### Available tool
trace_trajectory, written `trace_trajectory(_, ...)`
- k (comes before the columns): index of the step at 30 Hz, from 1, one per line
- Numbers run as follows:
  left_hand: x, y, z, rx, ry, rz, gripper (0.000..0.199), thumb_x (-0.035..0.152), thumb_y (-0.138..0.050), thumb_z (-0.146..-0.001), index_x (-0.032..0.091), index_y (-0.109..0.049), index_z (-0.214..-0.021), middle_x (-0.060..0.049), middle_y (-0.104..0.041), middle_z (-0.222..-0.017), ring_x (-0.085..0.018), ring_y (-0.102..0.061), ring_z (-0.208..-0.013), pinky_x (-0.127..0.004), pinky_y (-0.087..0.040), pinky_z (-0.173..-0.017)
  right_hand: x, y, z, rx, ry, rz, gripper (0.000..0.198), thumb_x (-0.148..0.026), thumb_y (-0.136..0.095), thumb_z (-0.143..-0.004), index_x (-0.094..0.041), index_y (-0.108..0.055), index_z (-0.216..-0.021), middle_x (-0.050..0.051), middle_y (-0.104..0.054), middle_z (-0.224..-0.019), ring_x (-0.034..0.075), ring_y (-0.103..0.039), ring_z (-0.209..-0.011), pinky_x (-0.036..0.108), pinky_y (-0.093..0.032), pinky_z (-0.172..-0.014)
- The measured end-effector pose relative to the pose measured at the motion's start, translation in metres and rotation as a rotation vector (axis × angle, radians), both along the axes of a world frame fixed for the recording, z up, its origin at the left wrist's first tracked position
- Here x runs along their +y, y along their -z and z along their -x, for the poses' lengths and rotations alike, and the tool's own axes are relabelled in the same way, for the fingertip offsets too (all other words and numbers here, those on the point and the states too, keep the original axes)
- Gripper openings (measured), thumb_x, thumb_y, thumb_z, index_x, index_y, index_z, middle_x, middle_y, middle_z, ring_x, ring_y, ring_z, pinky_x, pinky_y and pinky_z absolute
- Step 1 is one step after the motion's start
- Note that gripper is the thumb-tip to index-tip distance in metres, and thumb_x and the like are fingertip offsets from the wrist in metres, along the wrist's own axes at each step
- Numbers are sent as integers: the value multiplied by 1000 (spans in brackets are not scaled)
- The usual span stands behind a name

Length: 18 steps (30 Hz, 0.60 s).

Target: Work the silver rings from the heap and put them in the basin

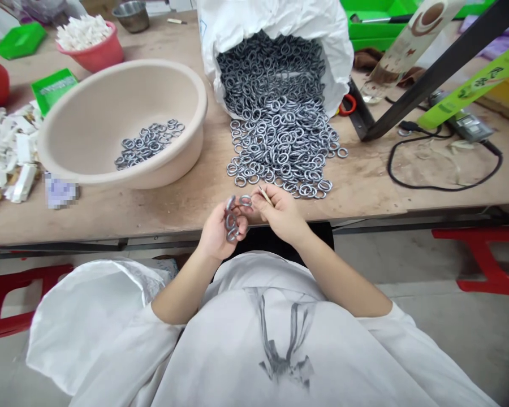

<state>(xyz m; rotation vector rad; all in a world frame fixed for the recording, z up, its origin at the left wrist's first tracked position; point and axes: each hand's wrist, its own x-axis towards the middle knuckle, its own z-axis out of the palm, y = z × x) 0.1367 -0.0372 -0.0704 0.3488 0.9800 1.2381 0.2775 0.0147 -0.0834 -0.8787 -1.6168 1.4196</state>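
Several grey metal rings point(231, 221) lie in my left hand point(219, 229), whose fingers curl around them at the table's front edge. My right hand point(283, 215) pinches a thin, pale, pointed stick point(264, 196). Between the two hands, one more ring point(245, 200) is held up at the fingertips. Just beyond my hands, a heap of the same rings point(284, 141) spills from a white sack point(275, 20) lying on its side. To the left stands a beige basin point(123, 181) with a small pile of rings point(148, 144) inside.
White plastic pieces point(23, 147) are scattered at far left, near a green tray point(53, 87) and a pink bowl point(94, 53). A slanted dark metal bar point(432, 73) and a looped black cable point(445, 186) occupy the right. An open white bag point(85, 316) sits below the table at left.
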Motion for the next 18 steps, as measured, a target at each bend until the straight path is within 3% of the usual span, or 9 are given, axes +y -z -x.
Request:
trace_trajectory(2, -2, 0, -8, 12, 15, -8, 24, 39, -58, -85, 16, -61, -85, 1, -61, -69, -6, -46, -39, -17, -30, -31, -9, 2, 1, 7, 46, -54, 33, -54, -56, -92, -22, -60, -88, 1, -62, -81, 16, -57, -73, 31, -46, -70)
trace_trajectory(6, -4, 1, -13, 76, -31, -66, 22, 33, -69, -77, 17, -61, -90, 3, -60, -69, -5, -47, -39, -15, -30, -32, -18, 7, 0, -90, 211, -307, 33, -54, -55, -93, -22, -63, -86, 4, -64, -84, 20, -58, -83, 36, -46, -80)
trace_trajectory(10, -2, 1, -10, 96, -31, -70, 23, 23, -69, -72, 19, -60, -93, 5, -62, -70, -4, -47, -38, -15, -28, -31, -20, 8, -1, -76, 262, -347, 36, -55, -50, -95, -23, -63, -88, 5, -64, -84, 21, -59, -83, 37, -46, -82)
trace_trajectory(13, -2, 1, -12, 52, -14, -32, 20, 33, -65, -76, 18, -58, -87, 3, -61, -68, -6, -48, -37, -16, -27, -30, -22, 9, 0, -64, 269, -328, 32, -52, -51, -96, -24, -63, -89, 4, -64, -84, 21, -59, -81, 37, -46, -80)
trace_trajectory(18, -6, 4, -22, 13, 12, -56, 40, 54, -72, -77, 19, -55, -83, 7, -51, -58, -5, -43, -38, -16, -28, -32, -25, 13, 3, -27, 290, -420, 17, -40, -58, -93, -25, -64, -89, 4, -63, -86, 21, -58, -83, 38, -47, -79)
